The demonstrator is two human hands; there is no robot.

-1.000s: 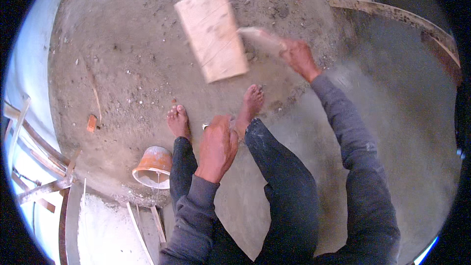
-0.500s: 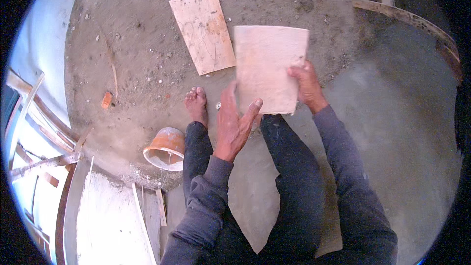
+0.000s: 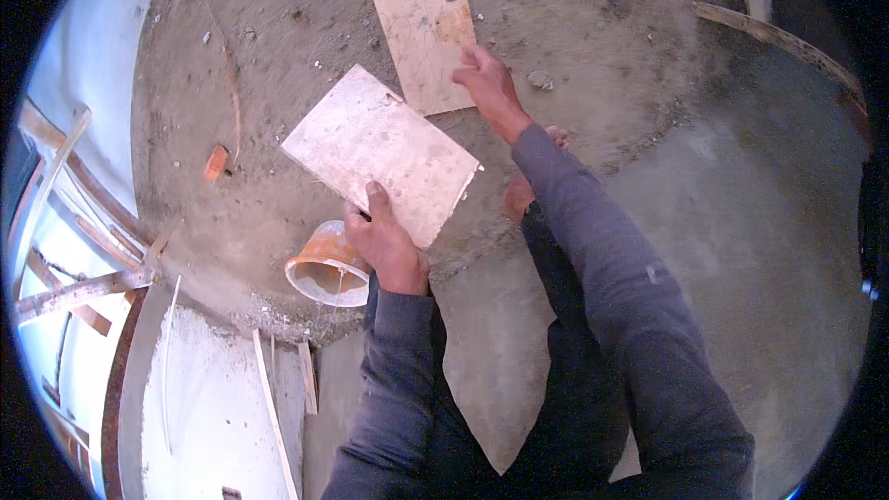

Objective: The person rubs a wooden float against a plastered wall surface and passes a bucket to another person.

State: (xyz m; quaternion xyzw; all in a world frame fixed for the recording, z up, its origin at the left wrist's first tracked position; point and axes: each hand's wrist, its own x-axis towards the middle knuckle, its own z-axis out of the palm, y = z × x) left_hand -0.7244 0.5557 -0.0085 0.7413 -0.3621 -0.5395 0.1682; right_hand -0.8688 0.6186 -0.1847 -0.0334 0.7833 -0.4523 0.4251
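Observation:
A pale rectangular board (image 3: 380,143), speckled and chipped along one edge, is tilted in front of me. My left hand (image 3: 387,239) grips its near edge, with the thumb on top. Farther off, a second, tan board (image 3: 424,32) with dark spots and scratches lies on the ground. Over the right edge of that board reaches my right hand (image 3: 491,88), its fingers bent and apart, holding nothing. Whether its fingertips touch the board I cannot tell.
An orange bucket (image 3: 324,268) with a whitish rim lies tipped by my left leg. A brick fragment (image 3: 216,163) sits on the dirt floor (image 3: 278,46) at left. Wooden poles (image 3: 83,296) stand at far left; a curved plank (image 3: 778,42) lies at far right.
The held board has passed from my right hand to my left, moving left and turning. My right hand has moved away toward the board on the ground.

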